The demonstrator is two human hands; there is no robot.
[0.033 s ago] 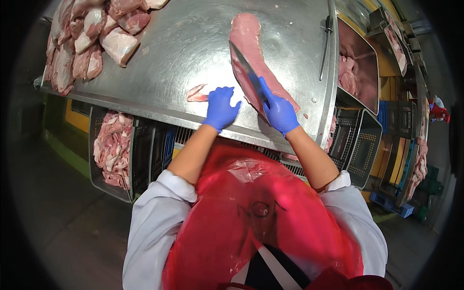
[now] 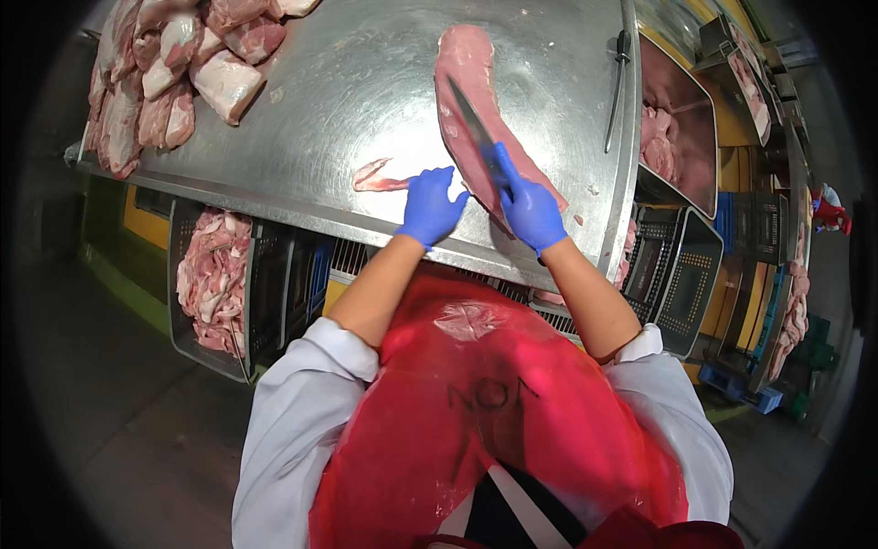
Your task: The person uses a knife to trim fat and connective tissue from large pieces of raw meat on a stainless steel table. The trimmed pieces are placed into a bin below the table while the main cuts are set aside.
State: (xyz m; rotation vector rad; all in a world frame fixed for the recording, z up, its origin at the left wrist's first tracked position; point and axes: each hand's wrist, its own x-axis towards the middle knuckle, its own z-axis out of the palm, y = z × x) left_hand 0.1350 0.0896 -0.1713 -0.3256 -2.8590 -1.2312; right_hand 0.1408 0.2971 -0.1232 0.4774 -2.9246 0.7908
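A long pink piece of meat [image 2: 464, 55] lies on the steel table [image 2: 338, 82]. My right hand [image 2: 532, 210] is closed on a knife [image 2: 476, 128], its blade lying along the top of that meat. My left hand [image 2: 433, 210], in a blue glove like the right, rests on the steel just left of the long piece, fingers bent and somewhat apart. A small pale trimming [image 2: 373, 178] lies beside its fingertips; whether they touch it I cannot tell.
A heap of meat cuts [image 2: 227, 84] covers the table's left part. A sharpening rod [image 2: 616, 87] lies near the right edge. Crates of meat stand below left [image 2: 210, 284] and right [image 2: 663, 142]; another plastic crate [image 2: 686, 279] is lower right. A person [image 2: 828, 210] is at the far right.
My left hand has moved slightly right, toward the long piece. The knife's tip has shifted a little rightward over the meat, with my right hand still around its handle.
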